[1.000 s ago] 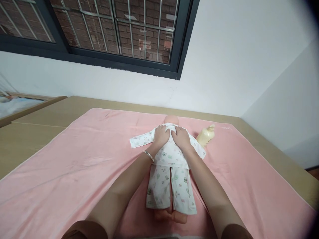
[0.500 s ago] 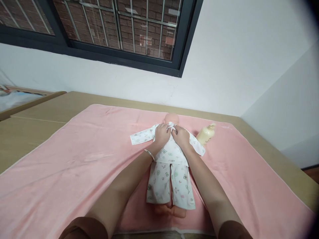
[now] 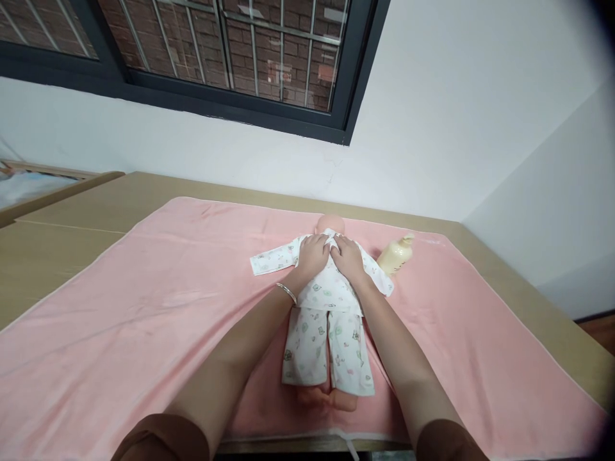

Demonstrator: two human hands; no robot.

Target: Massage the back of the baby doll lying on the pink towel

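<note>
A baby doll (image 3: 330, 224) lies on a pink blanket (image 3: 192, 307), its head toward the wall and its feet toward me. It wears a white printed top (image 3: 327, 289) and matching trousers (image 3: 307, 349). My left hand (image 3: 314, 253), with a silver bangle at the wrist, lies flat on the left side of the top's chest. On the right side of the chest rests my right hand (image 3: 347, 257), fingers stretched out. Both hands are close to the collar, and neither grips anything that I can see. The doll's two sleeves spread out to the sides.
A pale yellow lotion bottle (image 3: 395, 256) leans on the blanket, right of the doll. Wooden tabletop (image 3: 158, 186) shows around the blanket. Behind it rise a white wall (image 3: 269, 163) and a dark-framed barred window (image 3: 225, 105).
My fingers have loosened from the cloth at the collar and now lie flat on the chest. The camera view has shifted slightly. Doll and bottle stay in place.
</note>
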